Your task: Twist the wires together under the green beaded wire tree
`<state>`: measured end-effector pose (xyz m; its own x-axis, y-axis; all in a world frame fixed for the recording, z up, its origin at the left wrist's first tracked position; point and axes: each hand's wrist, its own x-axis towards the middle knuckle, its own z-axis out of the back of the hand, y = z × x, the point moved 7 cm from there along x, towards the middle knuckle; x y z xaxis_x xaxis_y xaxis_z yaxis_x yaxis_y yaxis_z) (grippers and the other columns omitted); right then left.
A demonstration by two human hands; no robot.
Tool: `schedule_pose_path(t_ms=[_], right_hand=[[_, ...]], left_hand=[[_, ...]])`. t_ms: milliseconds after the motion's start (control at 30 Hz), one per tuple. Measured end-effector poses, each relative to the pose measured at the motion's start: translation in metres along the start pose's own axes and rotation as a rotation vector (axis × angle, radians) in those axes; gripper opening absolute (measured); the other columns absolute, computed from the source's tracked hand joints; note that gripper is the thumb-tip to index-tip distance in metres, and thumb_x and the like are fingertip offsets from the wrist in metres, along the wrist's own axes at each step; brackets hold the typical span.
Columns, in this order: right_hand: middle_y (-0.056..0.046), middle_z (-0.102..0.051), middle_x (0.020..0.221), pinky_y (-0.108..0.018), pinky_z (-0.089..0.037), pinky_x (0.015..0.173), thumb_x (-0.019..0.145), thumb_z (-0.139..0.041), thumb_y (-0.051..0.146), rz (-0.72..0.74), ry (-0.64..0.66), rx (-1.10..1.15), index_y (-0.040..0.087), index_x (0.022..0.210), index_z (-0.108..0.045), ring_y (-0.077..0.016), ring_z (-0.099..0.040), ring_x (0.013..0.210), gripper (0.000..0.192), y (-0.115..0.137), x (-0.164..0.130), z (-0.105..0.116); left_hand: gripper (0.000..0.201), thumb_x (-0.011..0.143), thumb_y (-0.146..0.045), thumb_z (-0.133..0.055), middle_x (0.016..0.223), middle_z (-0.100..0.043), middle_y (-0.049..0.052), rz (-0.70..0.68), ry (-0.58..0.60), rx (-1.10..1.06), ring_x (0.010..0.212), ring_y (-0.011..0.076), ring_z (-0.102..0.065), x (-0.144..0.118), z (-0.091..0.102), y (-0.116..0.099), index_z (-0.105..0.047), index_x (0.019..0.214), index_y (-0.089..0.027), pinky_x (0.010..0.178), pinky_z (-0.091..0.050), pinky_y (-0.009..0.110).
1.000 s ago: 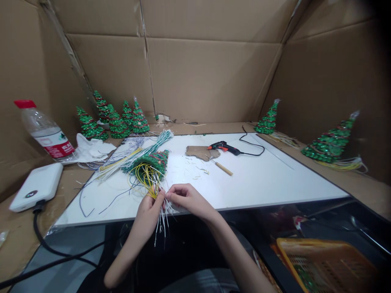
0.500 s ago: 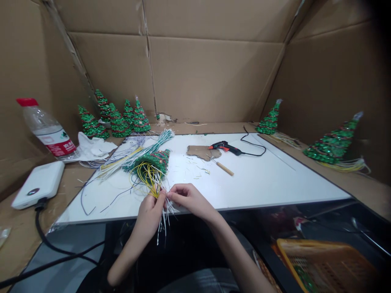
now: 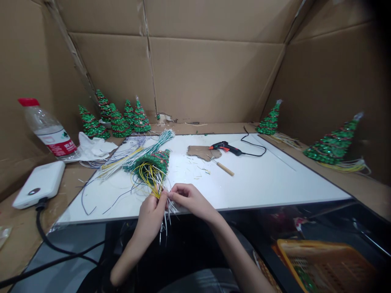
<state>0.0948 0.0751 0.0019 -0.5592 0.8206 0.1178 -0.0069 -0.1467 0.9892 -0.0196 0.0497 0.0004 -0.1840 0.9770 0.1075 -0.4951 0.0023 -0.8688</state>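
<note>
A green beaded tree (image 3: 152, 161) lies on its side on the white board (image 3: 259, 179), its open base facing me with yellow and white wires (image 3: 152, 179) spilling out. My left hand (image 3: 151, 213) grips the bundle of wire ends at the board's near edge. My right hand (image 3: 187, 197) pinches thin white wires of the same bundle, its fingertips touching the left hand's. Loose white wire ends (image 3: 165, 228) hang down below both hands.
Bundles of green, white and blue wires (image 3: 128, 152) lie left of the tree. A glue gun (image 3: 224, 147), a wooden-handled tool (image 3: 224, 168) and a cardboard scrap (image 3: 203, 152) sit mid-board. Finished trees (image 3: 117, 120) stand at the back left, two more (image 3: 332, 142) at right. A water bottle (image 3: 47, 130), white box (image 3: 39, 184) and orange basket (image 3: 326, 264) surround.
Both hands stay on the wire bundle and have shifted slightly right and toward me. The hanging white wire ends look shorter below the hands.
</note>
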Motion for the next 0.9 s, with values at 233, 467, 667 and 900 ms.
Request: schedule_pose_path(t_ms=[233, 467, 667, 900], right_hand=[[0.004, -0.042, 0.057, -0.02, -0.025, 0.048, 0.08, -0.053, 0.046, -0.012, -0.023, 0.011, 0.015, 0.068, -0.052, -0.0077, -0.034, 0.053, 0.033, 0.0012, -0.0013, 0.0022], [0.004, -0.042, 0.058, -0.02, -0.025, 0.048, 0.08, -0.054, 0.047, -0.018, -0.02, 0.022, 0.015, 0.069, -0.053, -0.0075, -0.033, 0.052, 0.034, 0.0014, -0.0015, 0.003], [0.004, -0.043, 0.057, -0.02, -0.025, 0.048, 0.078, -0.055, 0.05, -0.02, -0.003, 0.03, 0.014, 0.069, -0.053, -0.0072, -0.034, 0.052, 0.037, 0.0023, -0.0013, 0.0025], [0.005, -0.042, 0.057, -0.02, -0.024, 0.047, 0.079, -0.056, 0.047, -0.018, -0.004, 0.044, 0.015, 0.067, -0.051, -0.0065, -0.032, 0.05, 0.035, 0.0006, -0.0009, 0.0019]], left_hand=[[0.038, 0.076, -0.047, -0.039, 0.045, -0.043, -0.002, 0.001, -0.076, 0.132, 0.048, 0.0155, -0.04, -0.0029, -0.0004, 0.0011, -0.039, 0.046, -0.023, 0.051, -0.027, 0.028], [0.037, 0.076, -0.048, -0.042, 0.047, -0.046, -0.002, 0.014, -0.015, 0.068, 0.05, 0.0154, -0.042, -0.0016, -0.0006, 0.0, -0.043, 0.049, -0.022, 0.051, -0.031, 0.027], [0.038, 0.076, -0.048, -0.045, 0.049, -0.048, -0.002, 0.02, 0.002, -0.002, 0.052, 0.0156, -0.044, -0.0008, 0.0001, 0.0014, -0.047, 0.051, -0.02, 0.053, -0.034, 0.027], [0.036, 0.077, -0.047, -0.047, 0.054, -0.047, -0.003, 0.021, 0.068, -0.128, 0.057, 0.0153, -0.046, 0.0, 0.0, -0.0003, -0.047, 0.053, -0.02, 0.059, -0.037, 0.026]])
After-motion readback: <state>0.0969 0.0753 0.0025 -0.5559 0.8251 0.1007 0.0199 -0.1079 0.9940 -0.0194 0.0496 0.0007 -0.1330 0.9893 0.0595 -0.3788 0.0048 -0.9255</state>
